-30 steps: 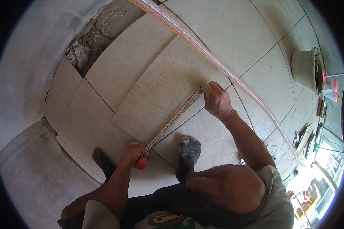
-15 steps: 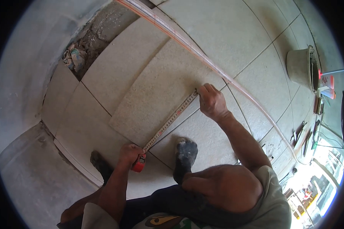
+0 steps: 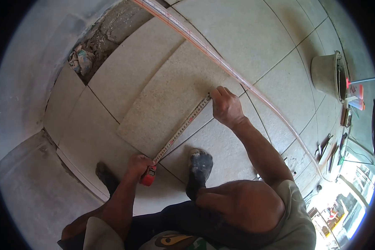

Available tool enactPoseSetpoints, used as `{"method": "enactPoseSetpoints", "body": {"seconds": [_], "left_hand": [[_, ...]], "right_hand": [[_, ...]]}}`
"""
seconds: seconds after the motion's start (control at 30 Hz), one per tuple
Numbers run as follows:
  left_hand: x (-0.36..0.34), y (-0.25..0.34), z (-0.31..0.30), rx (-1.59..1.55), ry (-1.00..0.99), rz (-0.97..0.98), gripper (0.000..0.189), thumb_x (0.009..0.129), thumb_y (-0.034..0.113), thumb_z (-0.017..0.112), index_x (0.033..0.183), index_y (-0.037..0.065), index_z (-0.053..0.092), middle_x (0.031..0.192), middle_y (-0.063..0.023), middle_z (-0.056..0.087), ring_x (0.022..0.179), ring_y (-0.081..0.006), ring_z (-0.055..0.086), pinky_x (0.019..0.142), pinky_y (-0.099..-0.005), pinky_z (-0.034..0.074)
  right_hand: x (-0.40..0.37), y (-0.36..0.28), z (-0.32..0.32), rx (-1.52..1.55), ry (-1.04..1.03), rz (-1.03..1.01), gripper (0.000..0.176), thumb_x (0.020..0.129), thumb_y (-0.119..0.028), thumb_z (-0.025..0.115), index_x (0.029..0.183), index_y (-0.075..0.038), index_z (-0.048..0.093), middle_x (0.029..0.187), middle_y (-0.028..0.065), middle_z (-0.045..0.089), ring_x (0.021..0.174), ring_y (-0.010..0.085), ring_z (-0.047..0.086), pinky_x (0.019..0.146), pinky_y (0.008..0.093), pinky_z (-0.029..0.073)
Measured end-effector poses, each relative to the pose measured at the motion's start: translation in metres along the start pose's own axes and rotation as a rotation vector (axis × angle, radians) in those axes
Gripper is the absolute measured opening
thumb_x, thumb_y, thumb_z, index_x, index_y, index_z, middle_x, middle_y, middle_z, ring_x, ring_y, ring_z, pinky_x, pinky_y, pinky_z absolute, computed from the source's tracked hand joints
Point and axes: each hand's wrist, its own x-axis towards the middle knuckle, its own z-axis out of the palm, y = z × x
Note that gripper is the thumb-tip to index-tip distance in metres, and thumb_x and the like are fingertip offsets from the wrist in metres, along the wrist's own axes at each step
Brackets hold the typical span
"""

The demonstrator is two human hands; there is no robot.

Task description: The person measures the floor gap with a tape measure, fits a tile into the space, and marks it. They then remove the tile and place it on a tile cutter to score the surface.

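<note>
A loose speckled tile (image 3: 171, 96) lies on top of the tiled floor (image 3: 246, 33). A tape measure's blade (image 3: 180, 130) is stretched along the tile's near edge. My left hand (image 3: 138, 164) grips the red tape measure case (image 3: 148, 176) at the tile's near corner. My right hand (image 3: 225, 106) pinches the end of the blade at the tile's far corner. My two feet stand on the floor just below the tile.
A long clear hose (image 3: 221, 62) runs diagonally across the floor past the tile. A grey bucket (image 3: 327, 75) stands at the right, with tools (image 3: 329, 146) on the floor below it. Rubble and rags (image 3: 82, 58) fill a gap by the wall at upper left.
Both hands and the tape have shifted slightly left and up in the view as my head moved. The grip on the tape is the same.
</note>
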Motion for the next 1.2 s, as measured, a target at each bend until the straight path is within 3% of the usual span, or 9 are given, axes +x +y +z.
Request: {"method": "enactPoseSetpoints", "body": {"seconds": [0.53,0.7,0.73,0.77,0.87,1.0,1.1,1.13,1.2], "left_hand": [[-0.011,0.01,-0.006,0.032,-0.008,0.025,0.02,0.066,0.012,0.074,0.077,-0.002,0.065,0.068,-0.0072,0.064,0.057,-0.0141,0.058,0.053,-0.0288,0.046],[-0.024,0.022,-0.009,0.289,-0.411,0.212,0.019,0.071,0.017,0.071,0.078,0.0,0.066,0.072,-0.0067,0.065,0.067,-0.0122,0.06,0.063,-0.0238,0.046],[-0.025,0.022,-0.004,0.295,-0.406,0.213,0.019,0.071,0.017,0.071,0.078,0.0,0.066,0.072,-0.0067,0.065,0.067,-0.0122,0.06,0.063,-0.0238,0.046],[-0.026,0.023,0.003,0.171,-0.454,0.227,0.019,0.074,0.016,0.071,0.081,0.0,0.065,0.075,-0.0071,0.065,0.069,-0.012,0.06,0.064,-0.0243,0.047],[-0.032,0.036,0.021,-0.025,-0.454,0.252,0.017,0.078,0.015,0.069,0.084,0.0,0.063,0.079,-0.0071,0.066,0.072,-0.0121,0.062,0.065,-0.0248,0.049],[-0.027,0.039,0.038,-0.148,-0.257,0.315,0.014,0.083,0.014,0.066,0.084,0.001,0.061,0.081,-0.0059,0.065,0.072,-0.013,0.063,0.066,-0.0258,0.05],[-0.054,0.069,0.05,-0.447,-0.203,0.313,0.015,0.084,0.014,0.066,0.085,0.0,0.061,0.078,-0.0052,0.064,0.072,-0.0127,0.063,0.065,-0.0263,0.051],[-0.054,0.072,0.05,-0.428,-0.213,0.317,0.015,0.084,0.014,0.066,0.085,0.0,0.061,0.078,-0.0052,0.064,0.072,-0.0127,0.063,0.065,-0.0263,0.051],[-0.053,0.078,0.05,-0.406,-0.167,0.376,0.02,0.085,0.018,0.066,0.092,0.001,0.063,0.084,-0.0063,0.065,0.076,-0.0136,0.062,0.07,-0.029,0.051]], "right_hand": [[-0.024,-0.009,-0.015,0.066,0.001,0.195,0.009,0.075,0.003,0.056,0.083,-0.001,0.052,0.072,0.0139,0.052,0.068,0.0327,0.058,0.059,0.0403,0.05],[-0.039,-0.01,-0.021,0.432,0.095,0.506,0.01,0.082,-0.003,0.058,0.091,0.002,0.056,0.08,0.0145,0.063,0.071,0.0261,0.064,0.066,0.034,0.052],[-0.04,-0.016,-0.028,0.578,0.025,0.722,0.026,0.085,-0.009,0.059,0.107,0.002,0.054,0.091,0.0133,0.065,0.079,0.0193,0.063,0.071,0.0316,0.051],[-0.04,-0.023,-0.031,0.581,0.034,0.72,0.026,0.085,-0.009,0.059,0.107,0.002,0.054,0.091,0.0133,0.065,0.079,0.0193,0.063,0.071,0.0316,0.051],[-0.054,-0.042,-0.025,0.94,-0.149,0.842,0.058,0.087,-0.026,0.062,0.132,0.002,0.037,0.103,0.0134,0.061,0.089,0.0178,0.059,0.081,0.0315,0.048],[-0.064,-0.101,-0.011,1.14,-0.664,0.693,0.081,0.079,-0.044,0.07,0.137,-0.002,0.031,0.124,0.0232,0.053,0.111,0.0296,0.056,0.095,0.0403,0.046],[-0.053,-0.13,-0.014,1.078,-0.763,0.529,0.084,0.075,-0.045,0.072,0.137,-0.003,0.034,0.115,0.021,0.057,0.107,0.0288,0.058,0.089,0.0371,0.048],[-0.048,-0.132,-0.017,1.079,-0.743,0.54,0.084,0.075,-0.045,0.072,0.137,-0.003,0.034,0.115,0.021,0.057,0.107,0.0288,0.058,0.089,0.0371,0.048],[-0.039,-0.128,-0.021,1.166,-0.953,0.868,0.083,0.074,-0.044,0.071,0.137,-0.003,0.035,0.111,0.0204,0.057,0.105,0.0286,0.058,0.087,0.0366,0.047]]}}
